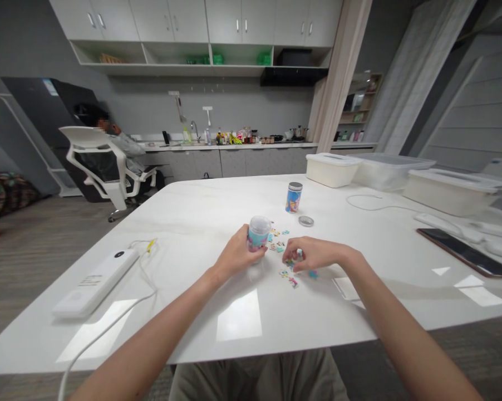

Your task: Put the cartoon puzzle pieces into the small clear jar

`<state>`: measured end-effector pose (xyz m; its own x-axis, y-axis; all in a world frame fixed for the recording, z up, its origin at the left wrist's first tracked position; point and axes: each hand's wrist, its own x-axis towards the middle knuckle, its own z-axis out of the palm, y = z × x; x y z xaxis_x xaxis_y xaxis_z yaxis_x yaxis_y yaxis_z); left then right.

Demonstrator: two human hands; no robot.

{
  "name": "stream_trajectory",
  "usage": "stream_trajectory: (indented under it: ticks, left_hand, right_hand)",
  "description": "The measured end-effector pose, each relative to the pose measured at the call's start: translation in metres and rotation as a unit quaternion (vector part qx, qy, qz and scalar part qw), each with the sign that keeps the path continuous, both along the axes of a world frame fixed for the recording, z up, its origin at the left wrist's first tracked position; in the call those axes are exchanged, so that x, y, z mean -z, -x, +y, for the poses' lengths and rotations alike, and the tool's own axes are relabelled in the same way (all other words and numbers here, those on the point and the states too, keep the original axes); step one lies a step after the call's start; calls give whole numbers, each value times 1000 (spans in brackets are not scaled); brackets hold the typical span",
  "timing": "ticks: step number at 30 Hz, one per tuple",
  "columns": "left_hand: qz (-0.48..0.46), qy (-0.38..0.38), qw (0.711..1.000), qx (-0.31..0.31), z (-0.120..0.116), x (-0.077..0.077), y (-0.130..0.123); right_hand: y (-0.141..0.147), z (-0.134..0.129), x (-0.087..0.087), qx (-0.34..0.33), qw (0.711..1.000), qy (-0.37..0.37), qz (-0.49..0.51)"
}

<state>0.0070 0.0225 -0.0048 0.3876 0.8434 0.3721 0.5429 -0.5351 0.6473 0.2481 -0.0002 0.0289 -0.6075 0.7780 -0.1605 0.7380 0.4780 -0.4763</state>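
Note:
My left hand is wrapped round a small jar with a clear upper part and a teal and pink printed side, held upright just over the table. My right hand is curled palm down over small colourful puzzle pieces, its thumb and fingers closed on some of them. More loose pieces lie scattered between the two hands. Behind them stands a blue printed can with a grey top. A round silver lid rests flat beside that can.
On the white table, a white power strip with a cable lies at left. At right are a dark tablet, white chargers and lidded plastic boxes. A person sits in a white chair beyond the table.

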Motion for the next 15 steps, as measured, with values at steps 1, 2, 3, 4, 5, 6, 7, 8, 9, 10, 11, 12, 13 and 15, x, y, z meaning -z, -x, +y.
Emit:
stream_trajectory:
  ticks: [1,2,3,4,5,6,7,8,9,10,11,12,13,15]
  left_hand:
    - [0,1,1000,0,0,0,0]
    - [1,2,1000,0,0,-1,0]
    - [2,3,1000,-1,-1,-1,0]
    - [2,4,1000,-2,-1,-2,0]
    - [2,5,1000,-3,-2,-2,0]
    - [2,6,1000,-4,-2,-3,0]
    - [2,8,1000,-4,-2,-3,0]
    - [1,9,1000,-3,-2,-4,-1]
    - [1,11,1000,-3,-3,-4,-1]
    - [0,12,1000,-3,-3,-4,-1]
    - [1,13,1000,-3,-3,-4,-1]
    - [2,14,1000,-3,-3,-4,0]
    - [3,14,1000,-4,-3,-4,0]
    - [5,13,1000,-7,-3,-4,0]
  right_hand:
    - [1,-1,1,-1,1000,5,-1]
    - [3,-1,2,-1,1000,10,-2]
    - [5,-1,4,-1,1000,16,-2]
    - [7,-1,5,-1,1000,22,1]
    - [9,-1,6,-2,1000,29,6]
    - [11,-2,7,-5,999,37,13]
    - [12,-2,8,-6,999,46,20]
    - [14,-2,7,-7,998,55,27]
    - [15,-3,7,-9,998,63,31]
    - [16,-4,6,-9,997,69,33]
    - [17,-5,5,-11,997,73,34]
    - [17,-6,4,-16,997,72,33]
    - [18,-7,3,-23,997,67,31]
    - [18,-9,2,-37,997,55,26]
